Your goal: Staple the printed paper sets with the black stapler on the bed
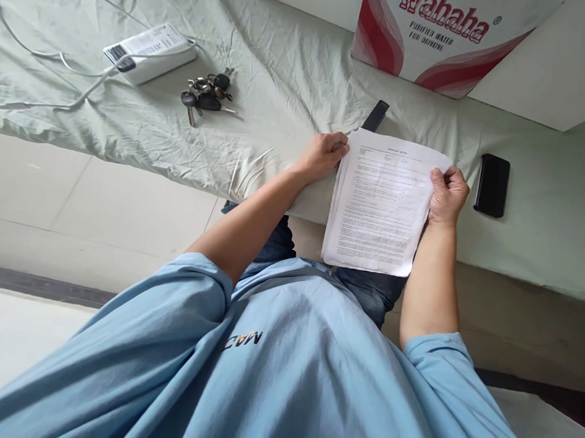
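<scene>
Between my two hands is a small stack of printed paper sheets [386,205], text side up, its lower part hanging past the table edge over my lap. My left hand [325,156] pinches the stack at its upper left corner. At the upper right edge my right hand [447,193] grips it, thumb on top and fingers curled beneath. Along the left side the sheets are slightly fanned out. A black object [376,116], perhaps a stapler, pokes out behind the top edge; the sheets hide the rest of it.
A black phone [492,185] lies right of my right hand on the pale green cloth [281,91]. Further left are a bunch of keys [208,96] and a white box-shaped device [151,52] with a white cable [58,56]. A red and white carton [435,39] stands at the back.
</scene>
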A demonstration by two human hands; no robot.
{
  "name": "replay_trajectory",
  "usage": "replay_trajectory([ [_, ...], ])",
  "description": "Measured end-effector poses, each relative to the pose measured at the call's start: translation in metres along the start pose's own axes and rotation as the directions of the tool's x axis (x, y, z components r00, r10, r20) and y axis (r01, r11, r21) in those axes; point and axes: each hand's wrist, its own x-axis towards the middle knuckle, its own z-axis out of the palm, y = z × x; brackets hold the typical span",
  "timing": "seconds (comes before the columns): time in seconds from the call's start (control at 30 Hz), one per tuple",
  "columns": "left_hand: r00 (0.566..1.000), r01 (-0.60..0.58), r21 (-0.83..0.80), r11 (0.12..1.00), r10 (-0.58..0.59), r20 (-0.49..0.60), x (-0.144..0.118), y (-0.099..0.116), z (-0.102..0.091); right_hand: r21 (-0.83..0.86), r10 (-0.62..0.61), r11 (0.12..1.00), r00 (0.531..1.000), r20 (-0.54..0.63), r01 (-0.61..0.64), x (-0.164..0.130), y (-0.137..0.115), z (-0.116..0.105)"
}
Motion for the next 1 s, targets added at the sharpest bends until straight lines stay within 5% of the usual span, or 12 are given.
replay_trajectory([
  [0.4,0.998,-0.019,-0.198,0.980,0.008,-0.056,0.005,-0.008,0.003,0.018,-0.023,1.000,0.991,-0.131,0.025,0.004,0.017,-0.002],
  [1.0,0.997,-0.034,-0.137,0.990,0.024,-0.078,0.006,-0.008,0.002,0.053,0.004,0.999,0.999,-0.053,-0.001,0.001,0.001,0.007],
])
